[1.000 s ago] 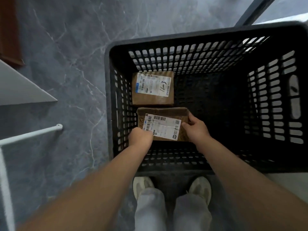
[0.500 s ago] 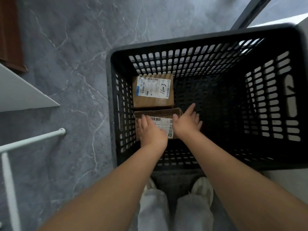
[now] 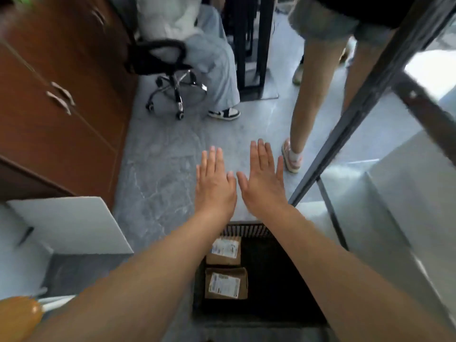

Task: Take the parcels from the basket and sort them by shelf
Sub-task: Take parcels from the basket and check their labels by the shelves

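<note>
Both forearms reach out over the basket [image 3: 246,229], which sits low at the wearer's feet. It is black with a slatted far wall, and the inside is mostly in shadow.

It holds 2 parcels, both brown card with a white label up. The near parcel [image 3: 225,283] and far parcel [image 3: 224,251] lie one behind the other along the basket's left side. Can't tell whether they touch.

Both hands are past the far wall, up in the air over the floor [image 3: 162,174].
- Left hand [image 3: 214,186]: flat, palm down, fingers straight and close together, thumb out to the inside.
- Right hand [image 3: 262,183]: same pose, mirrored.
- Thumb tips are near each other, not touching.
- Neither hand grips anything. The parcels are well below and behind them.

Edges:
- A white shelf [image 3: 71,225] sits just left of the basket.
- 1 orange blur [image 3: 17,317] is at the near-left corner, unidentifiable.
- A brown cabinet [image 3: 56,119] walls off the left.
- A slanted dark post [image 3: 357,112] closes the right side.
- An open strip of floor runs ahead between cabinet and post.

At the far end of that strip is 1 wheeled chair [image 3: 176,91] with a seated person [image 3: 214,60]. 1 standing person [image 3: 308,95] is to its right, one foot near the right hand in view. That makes 2 people besides the wearer.
</note>
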`<state>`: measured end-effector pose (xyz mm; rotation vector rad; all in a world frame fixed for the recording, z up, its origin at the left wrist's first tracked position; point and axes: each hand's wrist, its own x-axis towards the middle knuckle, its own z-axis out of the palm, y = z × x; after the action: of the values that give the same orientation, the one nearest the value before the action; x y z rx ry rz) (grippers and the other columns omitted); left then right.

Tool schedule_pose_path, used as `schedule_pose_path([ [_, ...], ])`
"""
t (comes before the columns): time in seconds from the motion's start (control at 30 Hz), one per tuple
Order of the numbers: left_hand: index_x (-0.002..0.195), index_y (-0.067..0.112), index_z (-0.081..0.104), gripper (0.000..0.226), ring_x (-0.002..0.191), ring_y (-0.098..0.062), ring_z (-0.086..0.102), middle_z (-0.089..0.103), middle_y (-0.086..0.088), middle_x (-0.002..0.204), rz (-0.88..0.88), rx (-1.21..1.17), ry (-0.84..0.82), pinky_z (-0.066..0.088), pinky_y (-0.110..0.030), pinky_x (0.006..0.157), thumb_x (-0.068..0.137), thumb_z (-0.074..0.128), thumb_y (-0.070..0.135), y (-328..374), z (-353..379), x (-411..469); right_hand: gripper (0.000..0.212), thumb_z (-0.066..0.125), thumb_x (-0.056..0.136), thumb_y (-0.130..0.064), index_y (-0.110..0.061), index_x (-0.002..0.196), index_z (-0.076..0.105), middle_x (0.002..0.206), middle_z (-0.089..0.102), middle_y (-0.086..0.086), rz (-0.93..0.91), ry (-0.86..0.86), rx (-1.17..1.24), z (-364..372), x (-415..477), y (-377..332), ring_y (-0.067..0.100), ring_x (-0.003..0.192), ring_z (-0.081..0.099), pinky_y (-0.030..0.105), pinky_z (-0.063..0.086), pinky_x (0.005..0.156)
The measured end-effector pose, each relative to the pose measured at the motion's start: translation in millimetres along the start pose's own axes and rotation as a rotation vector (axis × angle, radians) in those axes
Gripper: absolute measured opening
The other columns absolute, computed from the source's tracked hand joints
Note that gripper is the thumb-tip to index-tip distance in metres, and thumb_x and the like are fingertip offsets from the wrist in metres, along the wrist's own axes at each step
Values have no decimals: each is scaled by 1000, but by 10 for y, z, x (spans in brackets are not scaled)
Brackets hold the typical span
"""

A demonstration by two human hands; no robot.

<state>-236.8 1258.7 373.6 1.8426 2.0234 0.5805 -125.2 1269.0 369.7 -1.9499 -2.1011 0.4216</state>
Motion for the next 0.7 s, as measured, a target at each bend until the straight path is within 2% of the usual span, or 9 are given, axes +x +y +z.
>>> schedule_pose_path([
  [0.17,156,10,11,57,152,-17,-2,6,-4,165,248,5,278,-5,-33,122,105,33,22,1165,-1902,173,73,29,104,-41,-11,155,-12,163,-18,3,-170,300,1,-2098,103,-744,16,149,-20,39,-14,121],
  [0.27,155,7,12,56,152,-21,1,8,-7,164,332,12,411,-3,-34,122,105,33,21,1664,-2865,15,72,34,103,-38,-9,156,-4,165,-8,6,-232,493,-22,-3136,-77,-1140,19,151,-11,37,-13,120],
  [0.33,156,8,9,57,152,-18,-3,4,-6,165,365,-1,482,-4,-34,123,105,31,21,1920,-3345,-94,74,37,102,-37,-9,156,-5,165,-7,5,-260,585,9,-3677,-217,-1355,19,151,-11,36,-15,120],
  [0.47,157,11,5,58,152,-14,-5,0,-4,165,412,-49,614,-6,-32,123,105,29,24,2293,-3912,-293,76,35,99,-38,-12,156,-8,165,-8,4,-304,722,24,-4355,-465,-1616,16,151,-13,39,-13,121],
  [0.7,157,11,2,61,152,-13,-7,-4,-3,165,580,-5,616,-2,-36,124,105,28,29,2502,-4296,-287,78,34,101,-44,-11,156,-10,165,-11,2,-259,798,-106,-4727,-591,-1794,15,150,-16,43,-11,122],
])
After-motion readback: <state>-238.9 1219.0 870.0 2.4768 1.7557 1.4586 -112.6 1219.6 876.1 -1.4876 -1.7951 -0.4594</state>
